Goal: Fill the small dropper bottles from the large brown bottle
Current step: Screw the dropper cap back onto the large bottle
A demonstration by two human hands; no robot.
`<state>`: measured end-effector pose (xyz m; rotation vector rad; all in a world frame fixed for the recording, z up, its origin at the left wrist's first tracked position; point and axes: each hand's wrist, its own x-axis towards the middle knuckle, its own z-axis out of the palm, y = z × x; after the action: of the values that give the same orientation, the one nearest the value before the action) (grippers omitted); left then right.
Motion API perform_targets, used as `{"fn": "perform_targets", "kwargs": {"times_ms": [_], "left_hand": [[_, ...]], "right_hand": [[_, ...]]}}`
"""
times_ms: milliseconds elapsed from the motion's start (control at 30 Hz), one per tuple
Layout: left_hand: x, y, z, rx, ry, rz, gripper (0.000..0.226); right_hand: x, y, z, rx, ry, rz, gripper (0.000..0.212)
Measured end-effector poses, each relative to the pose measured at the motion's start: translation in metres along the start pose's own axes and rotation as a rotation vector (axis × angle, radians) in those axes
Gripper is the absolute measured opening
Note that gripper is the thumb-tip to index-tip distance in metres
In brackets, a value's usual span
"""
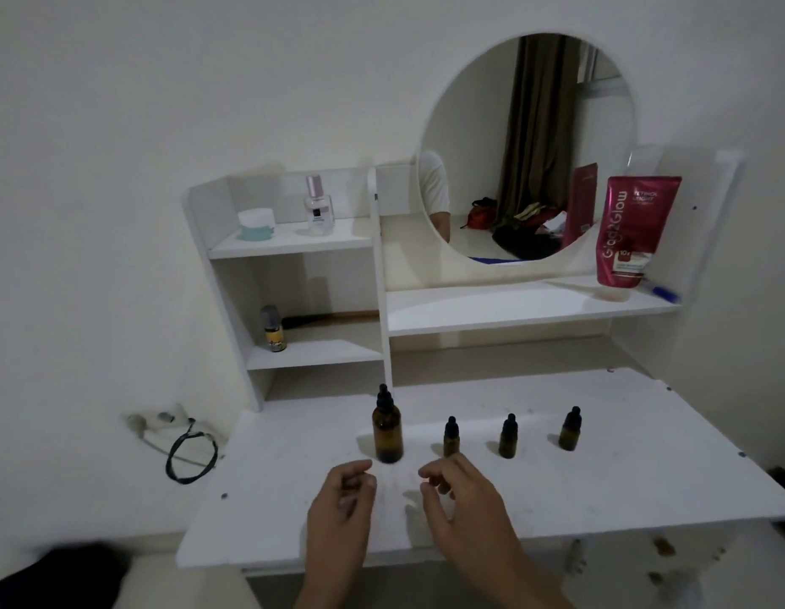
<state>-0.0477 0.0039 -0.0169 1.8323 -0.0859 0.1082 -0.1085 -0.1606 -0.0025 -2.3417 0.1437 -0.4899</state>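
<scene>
Both hands, left (344,498) & right (458,498), hover half-curled, empty. I'd grip big bottle (387,432) mid-body: glass, slick, breakable, prob. heavyish. Small bottles (508,437) tip easy.

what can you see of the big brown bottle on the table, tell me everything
The large brown bottle is dark amber, glass by the look of it, with a round body and a black dropper cap, a bulb on top, still fitted. It stands upright on the white table, at the left end of a row with three smaller dropper bottles to its right, apart from them. Nothing touches it but the table; both hands hover just in front, short of it. How full it is cannot be told.
</scene>
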Motion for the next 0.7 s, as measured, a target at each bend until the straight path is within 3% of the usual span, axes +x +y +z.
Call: {"fn": "perform_targets", "kwargs": {"times_ms": [100, 233, 300, 467, 700], "left_hand": [[0.016, -0.002, -0.005, 0.031, 0.05, -0.005, 0.029], [0.031, -0.013, 0.006, 0.03, -0.118, -0.01, 0.063], [0.035, -0.014, 0.012, 0.053, -0.172, 0.029, 0.068], [0.046, -0.006, 0.023, 0.076, -0.168, 0.147, 0.05], [0.059, -0.005, 0.027, -0.009, -0.097, 0.112, 0.039]], "right_hand": [[0.003, -0.009, 0.017, 0.041, -0.075, 0.146, 0.032], [0.011, -0.012, 0.041, 0.028, -0.103, 0.207, 0.056], [0.019, -0.012, 0.049, 0.042, -0.094, 0.201, 0.059], [0.039, -0.012, 0.055, 0.086, -0.062, 0.146, 0.041], [0.047, -0.004, 0.06, 0.095, -0.037, 0.065, 0.037]]}}
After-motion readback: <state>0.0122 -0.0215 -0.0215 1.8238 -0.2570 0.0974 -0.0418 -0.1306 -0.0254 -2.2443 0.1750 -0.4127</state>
